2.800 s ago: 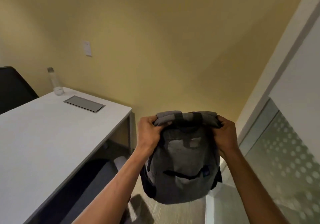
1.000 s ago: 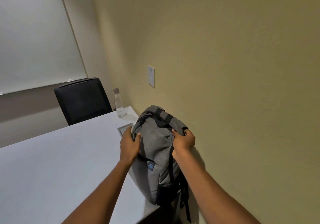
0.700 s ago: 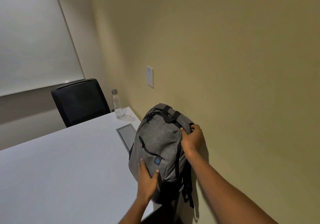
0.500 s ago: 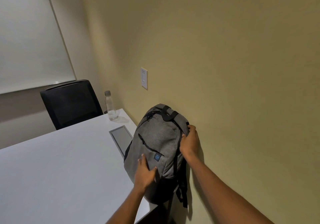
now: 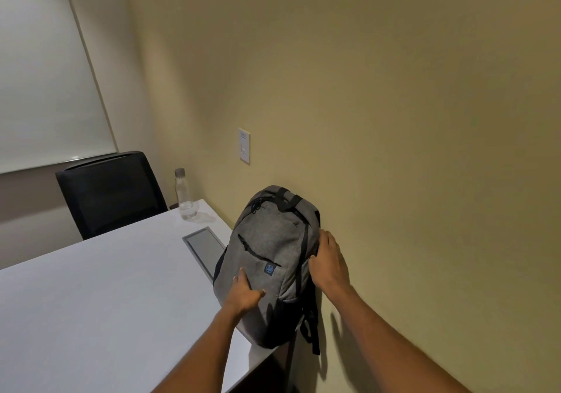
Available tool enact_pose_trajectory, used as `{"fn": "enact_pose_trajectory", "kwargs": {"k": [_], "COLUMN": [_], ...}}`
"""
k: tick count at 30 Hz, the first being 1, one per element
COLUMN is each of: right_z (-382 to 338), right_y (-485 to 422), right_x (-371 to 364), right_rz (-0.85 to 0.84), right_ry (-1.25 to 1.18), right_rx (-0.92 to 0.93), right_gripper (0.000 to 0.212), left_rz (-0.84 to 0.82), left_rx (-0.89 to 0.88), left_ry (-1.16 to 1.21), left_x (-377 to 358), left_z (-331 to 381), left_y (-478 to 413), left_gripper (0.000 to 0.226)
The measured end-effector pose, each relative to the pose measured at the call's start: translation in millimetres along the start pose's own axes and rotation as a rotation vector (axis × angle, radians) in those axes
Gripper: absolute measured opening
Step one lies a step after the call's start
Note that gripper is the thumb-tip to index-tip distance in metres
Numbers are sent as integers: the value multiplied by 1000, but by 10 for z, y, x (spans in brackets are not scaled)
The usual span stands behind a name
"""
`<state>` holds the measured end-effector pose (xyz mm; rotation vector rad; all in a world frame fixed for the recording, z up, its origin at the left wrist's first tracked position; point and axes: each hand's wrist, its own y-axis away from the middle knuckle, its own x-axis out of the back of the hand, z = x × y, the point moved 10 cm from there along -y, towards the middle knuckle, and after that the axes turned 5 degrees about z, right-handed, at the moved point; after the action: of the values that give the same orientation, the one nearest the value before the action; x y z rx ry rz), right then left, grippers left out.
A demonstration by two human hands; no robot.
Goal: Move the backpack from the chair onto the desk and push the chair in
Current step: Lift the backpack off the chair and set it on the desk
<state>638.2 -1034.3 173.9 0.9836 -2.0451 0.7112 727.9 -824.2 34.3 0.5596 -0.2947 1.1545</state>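
The grey backpack (image 5: pixel 267 259), long axis upright, is being steadied at the white desk (image 5: pixel 91 301) corner, left hand (image 5: pixel 244 294) flat at its six o'clock, right hand (image 5: pixel 329 263) spread at three

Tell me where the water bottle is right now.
In the head view, the water bottle stands on the desk, at its far corner by the wall, right of the black chair.

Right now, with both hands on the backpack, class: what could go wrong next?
1. The backpack stands at the near corner of the desk; if the left hand and right hand let go, it may tip off.
2. Its straps dangle past the edge and could snag.
3. Shoving it farther back might knock the bottle.
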Motion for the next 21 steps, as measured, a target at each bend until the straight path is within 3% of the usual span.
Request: {"fn": "enact_pose_trajectory", "kwargs": {"k": [5,13,21], "right_z": [38,-93,-40], "right_y": [263,937,2126], "right_x": [101,200,86], "right_rz": [23,15,-4], "right_ry": [41,74,176], "right_rx": [-27,-43,-55], "right_gripper": [57,57,74], "left_rz": [-8,-78,-96], "left_rx": [-35,-68,-95], "left_ry": [-40,-148,-271], "left_x": [31,137,293], "left_z": [25,-63,-457], "left_y": [281,927,2000], "left_gripper": [102,97,83]}}
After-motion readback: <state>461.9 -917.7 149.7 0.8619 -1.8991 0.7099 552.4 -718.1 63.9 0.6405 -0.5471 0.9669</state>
